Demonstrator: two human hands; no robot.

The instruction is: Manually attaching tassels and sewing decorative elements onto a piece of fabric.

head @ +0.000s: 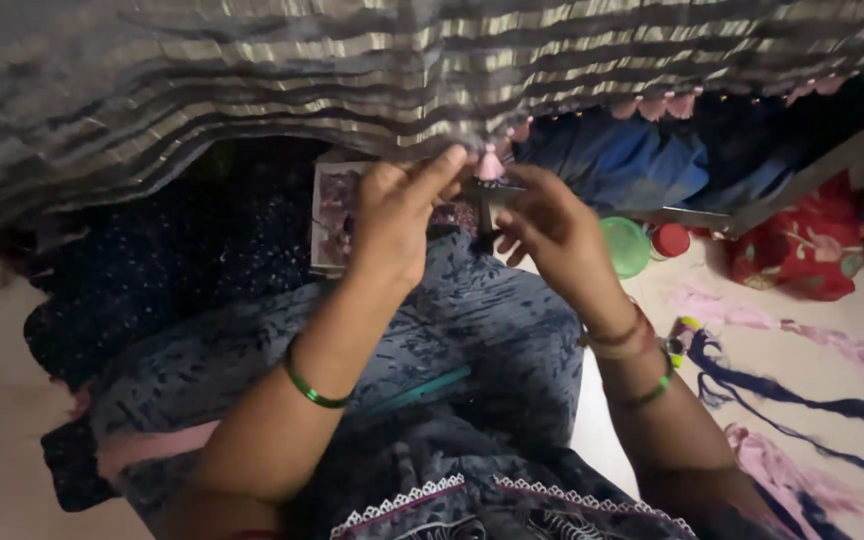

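Both hands work at the striped cloth's [352, 60] edge: left hand [392, 215] and right hand [552, 230] each pinch 1 pink tassel [490, 165]. Several tassels [652, 105] already hang rightward; the leftward edge is bare.

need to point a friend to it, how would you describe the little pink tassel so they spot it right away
Start at the striped grey fabric draped across the top and follow its lower edge to where the left hand and right hand meet. The pink tassel hangs there between the fingers, apart from the other pink tassels further right.
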